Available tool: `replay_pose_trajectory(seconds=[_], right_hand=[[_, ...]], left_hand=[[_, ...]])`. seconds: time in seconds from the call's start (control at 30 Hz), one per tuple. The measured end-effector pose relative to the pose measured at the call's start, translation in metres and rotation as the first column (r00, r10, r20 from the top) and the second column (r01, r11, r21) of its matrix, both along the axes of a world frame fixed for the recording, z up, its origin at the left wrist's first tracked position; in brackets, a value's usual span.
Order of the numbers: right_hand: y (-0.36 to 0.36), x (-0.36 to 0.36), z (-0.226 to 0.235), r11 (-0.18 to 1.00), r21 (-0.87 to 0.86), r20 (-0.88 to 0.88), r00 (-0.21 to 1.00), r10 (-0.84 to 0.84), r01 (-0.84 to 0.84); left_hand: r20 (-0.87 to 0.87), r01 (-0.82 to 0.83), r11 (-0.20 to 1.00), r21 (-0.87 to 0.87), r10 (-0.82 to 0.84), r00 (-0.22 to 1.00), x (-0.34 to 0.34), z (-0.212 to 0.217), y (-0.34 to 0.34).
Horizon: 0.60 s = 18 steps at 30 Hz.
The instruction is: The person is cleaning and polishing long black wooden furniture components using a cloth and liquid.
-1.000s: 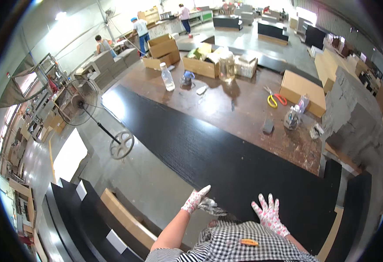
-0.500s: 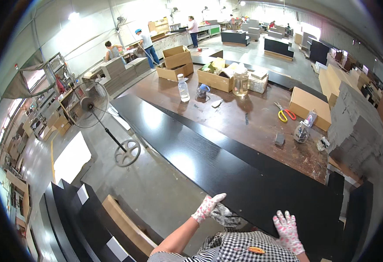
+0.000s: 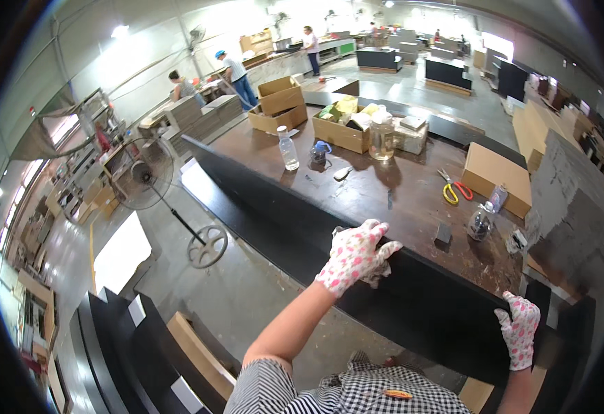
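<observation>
A long black board (image 3: 426, 303) runs along the near side of the brown worktable, tilted up with its top edge raised. Over that edge, near the middle, my left hand (image 3: 357, 255) is closed, in a white glove with pink spots. It holds a crumpled grey-patterned rag (image 3: 376, 274), which shows below the fingers. Near the board's right end, my right hand (image 3: 520, 330), in a matching glove, grips the top edge with bent fingers. A second dark surface (image 3: 226, 207) lies along the board's lower left side; whether it is a separate piece I cannot tell.
On the worktable (image 3: 247, 148) are cardboard boxes (image 3: 340, 132), a clear bottle (image 3: 288, 148), a jar (image 3: 382, 138), scissors (image 3: 454, 190) and a dark block (image 3: 443, 234). A fan (image 3: 143, 174) stands left. Black boards (image 3: 136, 352) are stacked at lower left. Several people work far off.
The black board has gone from lying flat to tilted up. My left hand has moved up onto its raised edge with the rag; my right hand has shifted right and closed on the edge.
</observation>
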State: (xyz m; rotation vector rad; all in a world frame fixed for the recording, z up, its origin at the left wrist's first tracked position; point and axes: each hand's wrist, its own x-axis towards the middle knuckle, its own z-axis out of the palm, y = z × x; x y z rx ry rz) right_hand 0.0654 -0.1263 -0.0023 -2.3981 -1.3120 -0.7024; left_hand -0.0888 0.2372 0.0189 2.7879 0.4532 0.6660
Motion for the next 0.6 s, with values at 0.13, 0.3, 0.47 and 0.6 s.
replay_pose_trajectory(seconds=[0.13,0.3,0.47,0.6], right_hand=[[0.004,0.053,-0.020,0.998,0.017,0.058,0.997,-0.060,0.059],[0.025,0.109,-0.028,0.999,0.002,-0.105,0.993,-0.050,0.050],[0.044,0.134,-0.043,0.996,0.069,-0.209,0.977,-0.037,0.052],[0.045,0.132,-0.063,0.991,0.066,-0.359,0.929,-0.088,0.119]], left_hand=[[-0.138,0.029,0.999,0.015,-0.027,0.990,0.050,0.003,0.015],[-0.309,0.004,1.000,-0.027,-0.012,0.951,0.111,0.007,0.031],[-0.414,0.020,0.996,-0.082,-0.052,0.909,0.146,-0.006,0.050],[-0.540,0.066,0.994,-0.086,-0.102,0.836,0.162,-0.025,0.056]])
